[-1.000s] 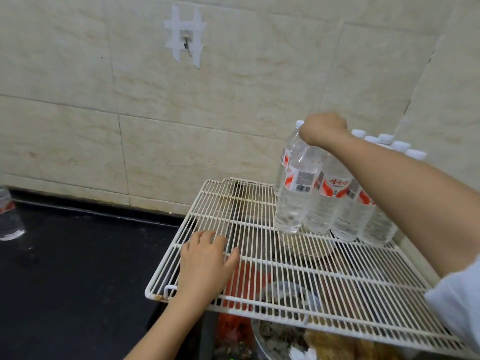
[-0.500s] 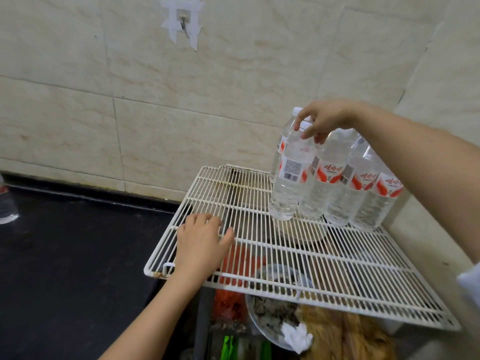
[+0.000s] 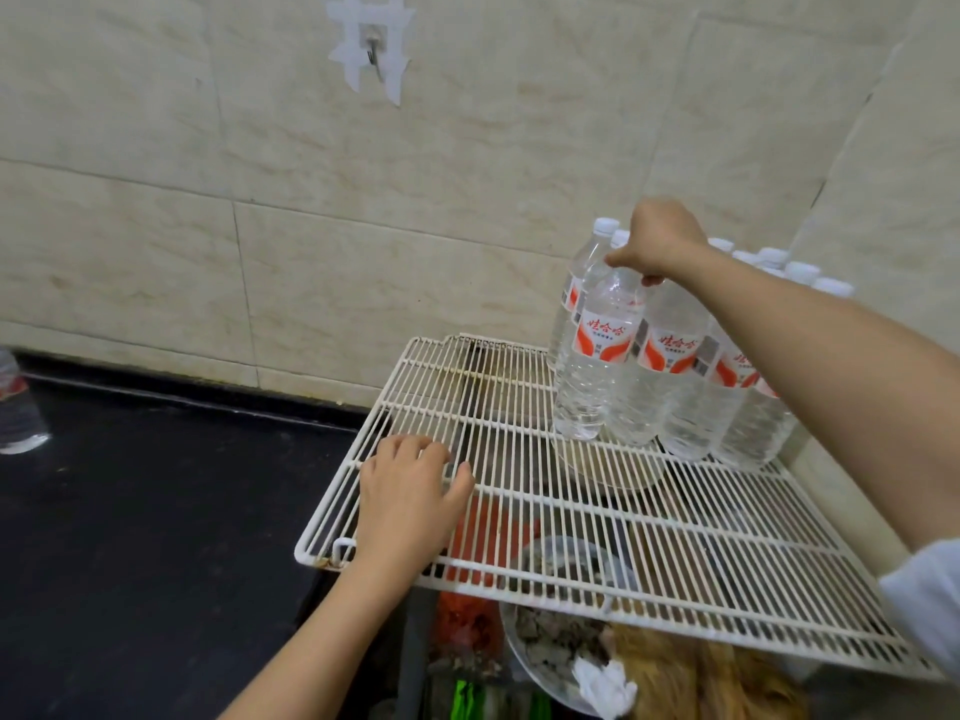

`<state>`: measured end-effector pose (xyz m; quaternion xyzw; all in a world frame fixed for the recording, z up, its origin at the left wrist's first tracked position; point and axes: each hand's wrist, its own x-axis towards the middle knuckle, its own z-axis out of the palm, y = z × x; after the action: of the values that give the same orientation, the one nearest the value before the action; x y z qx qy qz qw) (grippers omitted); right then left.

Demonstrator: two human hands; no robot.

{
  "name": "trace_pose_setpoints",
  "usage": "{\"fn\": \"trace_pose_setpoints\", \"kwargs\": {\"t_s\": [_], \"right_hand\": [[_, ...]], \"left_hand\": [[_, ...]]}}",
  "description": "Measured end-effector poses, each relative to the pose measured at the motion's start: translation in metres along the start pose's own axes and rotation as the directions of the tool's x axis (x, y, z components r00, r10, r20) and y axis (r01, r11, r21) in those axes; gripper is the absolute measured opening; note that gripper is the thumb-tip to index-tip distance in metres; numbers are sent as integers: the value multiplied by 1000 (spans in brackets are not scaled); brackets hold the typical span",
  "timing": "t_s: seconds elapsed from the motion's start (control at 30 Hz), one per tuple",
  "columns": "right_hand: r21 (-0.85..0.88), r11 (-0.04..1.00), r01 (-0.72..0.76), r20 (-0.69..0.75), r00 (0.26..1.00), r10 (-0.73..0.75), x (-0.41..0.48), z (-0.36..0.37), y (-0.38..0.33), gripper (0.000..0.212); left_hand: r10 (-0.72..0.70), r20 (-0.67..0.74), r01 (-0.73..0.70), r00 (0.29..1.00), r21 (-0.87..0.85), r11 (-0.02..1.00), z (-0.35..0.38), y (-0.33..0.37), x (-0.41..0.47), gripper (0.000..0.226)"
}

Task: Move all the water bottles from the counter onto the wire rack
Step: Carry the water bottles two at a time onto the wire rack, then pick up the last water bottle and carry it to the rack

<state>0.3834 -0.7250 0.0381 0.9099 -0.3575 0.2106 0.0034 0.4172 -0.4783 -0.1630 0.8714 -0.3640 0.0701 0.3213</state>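
A white wire rack [image 3: 571,517] lies over a recess beside the black counter [image 3: 156,537]. Several clear water bottles [image 3: 675,376] with red-and-white labels stand packed in the rack's far right corner. My right hand [image 3: 657,244] reaches in from the right and is closed over the cap and neck of the front-left bottle [image 3: 597,366], which stands upright on the wires. My left hand [image 3: 410,493] rests flat on the rack's near left part, fingers spread, holding nothing. One more water bottle [image 3: 15,402] stands on the counter at the far left edge, partly cut off.
Tiled walls close in the back and the right side. A taped hook [image 3: 371,46] hangs on the back wall. Under the rack sit a metal bowl of food [image 3: 550,636], red items [image 3: 467,543], a crumpled tissue [image 3: 605,685] and a pale dish [image 3: 613,470].
The front-left bottle now shows its logo instead of its barcode. My right hand, fingers loosened half a second ago, is closed on its top again. My left hand has stayed on the rack.
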Motion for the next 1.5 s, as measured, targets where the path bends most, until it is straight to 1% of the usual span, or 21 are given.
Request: {"fn": "trace_pose_setpoints", "kwargs": {"t_s": [0.2, 0.27, 0.37, 0.47, 0.53, 0.57, 0.6, 0.67, 0.73, 0.77, 0.8, 0.83, 0.87, 0.93, 1.0, 1.07, 1.17, 1.27, 1.33, 1.4, 1.5], "right_hand": [[-26, 1000, 15, -85, 996, -17, 1, 8, 4, 35], [-48, 998, 34, -73, 997, -38, 1, 9, 6, 35], [-70, 997, 40, -11, 999, -41, -4, 5, 6, 35], [-232, 970, 73, -8, 997, -77, -16, 5, 1, 33], [-320, 941, 112, -37, 991, -130, -31, 14, -8, 42], [-336, 930, 149, -46, 984, -174, -42, 18, -14, 45], [-330, 922, 203, -47, 972, -231, -56, 23, -22, 46], [-289, 897, 334, 25, 940, -341, -88, 31, -39, 44], [-230, 870, 436, 137, 900, -414, -119, 43, -56, 39], [-194, 867, 459, 193, 884, -425, -132, 48, -65, 37], [-150, 868, 474, 242, 869, -432, -141, 54, -74, 37], [-104, 870, 483, 275, 854, -441, -148, 59, -85, 38], [-67, 870, 488, 290, 844, -451, -152, 65, -97, 39], [-7, 861, 508, 280, 828, -486, -159, 76, -127, 41], [61, 842, 535, 275, 802, -530, -167, 86, -164, 41], [135, 807, 575, 285, 757, -588, -178, 97, -206, 41], [223, 743, 631, 297, 682, -668, -198, 109, -278, 43], [267, 678, 685, 315, 603, -733, -229, 122, -352, 45], [293, 641, 709, 337, 551, -763, -252, 134, -397, 45], [309, 624, 718, 368, 515, -774, -271, 147, -430, 45], [360, 597, 717, 421, 447, -789, -308, 167, -485, 45]], "left_hand": [[2, -7, -2, 1000, -21, 1000, 1, -1, 2, 34], [1, -13, -1, 1000, -29, 1000, 1, -1, 2, 33], [-9, -25, 8, 1000, -47, 999, 1, -1, 1, 31], [-16, -28, 14, 999, -43, 999, 2, -2, 1, 30], [-4, -50, 0, 999, -75, 997, 2, -2, 1, 29], [3, -73, -11, 997, -116, 993, 0, -1, 1, 28], [7, -98, -23, 995, -165, 986, -2, -1, 0, 26], [18, -139, -51, 990, -239, 970, -10, -5, -2, 26], [29, -158, -67, 987, -237, 969, -23, -17, -4, 38], [30, -163, -64, 986, -209, 976, -31, -26, -5, 46], [13, -165, -43, 986, -177, 983, -41, -39, -6, 52], [-13, -169, -12, 986, -147, 989, -50, -54, -8, 51], [-53, -170, 32, 984, -121, 992, -60, -70, -10, 43], [-138, -194, 128, 971, -64, 990, -81, -108, -17, 30], [-219, -220, 223, 951, -9, 975, -106, -146, -32, 28], [-295, -248, 313, 923, 35, 949, -135, -183, -57, 28], [-403, -341, 451, 849, 71, 890, -181, -240, -106, 27], [-518, -421, 600, 744, 80, 796, -228, -294, -163, 27], [-577, -466, 678, 671, 72, 731, -256, -324, -203, 27], [-617, -498, 732, 610, 56, 679, -277, -346, -236, 27], [-701, -537, 836, 468, 12, 549, -307, -382, -296, 28]]}}
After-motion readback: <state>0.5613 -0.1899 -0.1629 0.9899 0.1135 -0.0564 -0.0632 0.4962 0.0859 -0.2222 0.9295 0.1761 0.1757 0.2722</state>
